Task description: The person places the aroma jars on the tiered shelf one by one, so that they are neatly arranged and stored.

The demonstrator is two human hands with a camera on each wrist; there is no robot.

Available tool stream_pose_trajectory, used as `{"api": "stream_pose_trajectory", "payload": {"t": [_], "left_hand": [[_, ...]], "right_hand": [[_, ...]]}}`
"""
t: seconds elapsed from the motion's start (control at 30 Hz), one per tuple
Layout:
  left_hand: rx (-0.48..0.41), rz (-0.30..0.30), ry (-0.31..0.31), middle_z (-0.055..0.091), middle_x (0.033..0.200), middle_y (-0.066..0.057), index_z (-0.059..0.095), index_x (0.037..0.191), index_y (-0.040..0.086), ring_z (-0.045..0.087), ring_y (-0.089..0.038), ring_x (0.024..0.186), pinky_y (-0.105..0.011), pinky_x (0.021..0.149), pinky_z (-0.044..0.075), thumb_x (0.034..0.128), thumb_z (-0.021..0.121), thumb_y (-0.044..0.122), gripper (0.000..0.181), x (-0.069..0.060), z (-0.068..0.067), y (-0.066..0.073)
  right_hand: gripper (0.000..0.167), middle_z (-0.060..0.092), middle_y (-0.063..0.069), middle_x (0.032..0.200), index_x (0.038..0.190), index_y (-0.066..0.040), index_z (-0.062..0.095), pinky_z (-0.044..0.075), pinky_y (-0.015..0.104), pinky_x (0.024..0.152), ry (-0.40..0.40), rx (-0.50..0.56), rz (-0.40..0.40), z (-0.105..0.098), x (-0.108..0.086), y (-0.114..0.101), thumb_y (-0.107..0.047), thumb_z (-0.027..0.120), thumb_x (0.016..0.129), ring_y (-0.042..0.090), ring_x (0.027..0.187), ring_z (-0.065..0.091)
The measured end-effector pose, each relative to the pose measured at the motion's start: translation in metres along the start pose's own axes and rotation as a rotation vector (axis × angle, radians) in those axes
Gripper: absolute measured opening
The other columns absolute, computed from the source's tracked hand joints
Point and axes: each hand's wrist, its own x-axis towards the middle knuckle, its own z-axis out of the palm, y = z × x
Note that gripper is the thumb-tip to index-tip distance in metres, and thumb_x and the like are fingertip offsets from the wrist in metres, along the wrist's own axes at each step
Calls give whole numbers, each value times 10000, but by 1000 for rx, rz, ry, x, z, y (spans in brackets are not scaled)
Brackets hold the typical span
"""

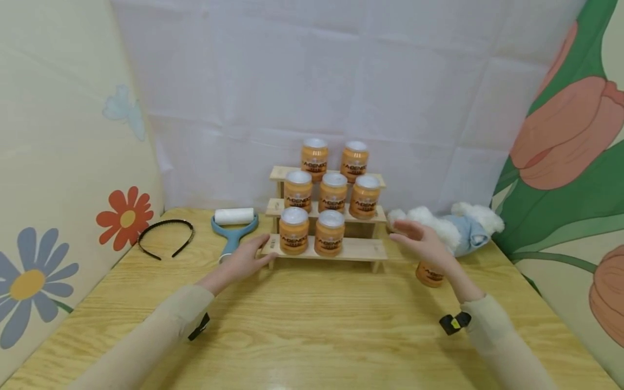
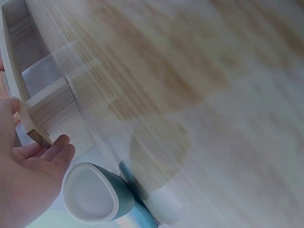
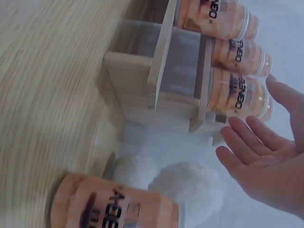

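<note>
A three-step wooden display rack [image 1: 361, 248] bears orange cans with pale lids: two [image 1: 330, 234] on the lowest step, three [image 1: 333, 194] on the middle one, two [image 1: 355, 161] on top. My left hand [image 1: 246, 259] grips the left end of the lowest board; in the left wrist view, thumb and fingers lie on either side of the board's end [image 2: 38, 135]. My right hand [image 1: 425, 246] hovers right of the rack, holding nothing, fingers extended toward the middle-step cans [image 3: 237, 97]. Another orange can [image 1: 430, 274] stands on the table, partly hidden behind the right hand.
A white fluffy plush toy in blue clothing [image 1: 467, 232] lies at the back right. Left of the rack are a blue-handled lint roller [image 1: 234, 218] and a black headband [image 1: 168, 222]. A white cloth [image 1: 312, 70] hangs behind the wooden table [image 1: 312, 325]; patterned panels flank both sides.
</note>
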Motion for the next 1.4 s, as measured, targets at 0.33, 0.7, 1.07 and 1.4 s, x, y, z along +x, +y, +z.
{"api": "stream_pose_trajectory", "payload": {"t": [0.33, 0.7, 1.07, 1.4], "left_hand": [[2, -6, 2, 359, 1429, -299, 300, 1416, -104, 362, -434, 1313, -540, 1057, 360, 959, 538, 330, 674, -2, -3, -1], [10, -4, 13, 364, 1417, -316, 317, 1402, -117, 362, -452, 1303, -547, 1044, 371, 955, 544, 347, 683, 2, 1, -5], [6, 16, 23, 377, 1402, -326, 330, 1390, -127, 380, -460, 1285, -552, 1027, 386, 954, 549, 330, 669, 2, 2, -4], [0, 8, 18, 370, 1408, -323, 318, 1398, -122, 378, -460, 1287, -553, 1031, 382, 952, 548, 351, 690, 4, 3, -1]], "right_hand": [[597, 455, 191, 1407, 1382, -28, 442, 344, 525, 1074, 72, -67, 23, -24, -21, 17, -374, 594, 920, 382, 1303, 399], [623, 431, 217, 1411, 1392, -27, 427, 357, 535, 1042, 122, -83, 75, -47, -36, 37, -392, 594, 916, 406, 1290, 381], [622, 410, 292, 1395, 1388, 52, 398, 445, 519, 964, 95, -139, 136, -55, -45, 50, -317, 596, 929, 460, 1256, 397], [627, 451, 309, 1348, 1356, 77, 429, 489, 495, 897, 99, -232, 143, -54, -43, 53, -307, 632, 904, 456, 1170, 477]]}}
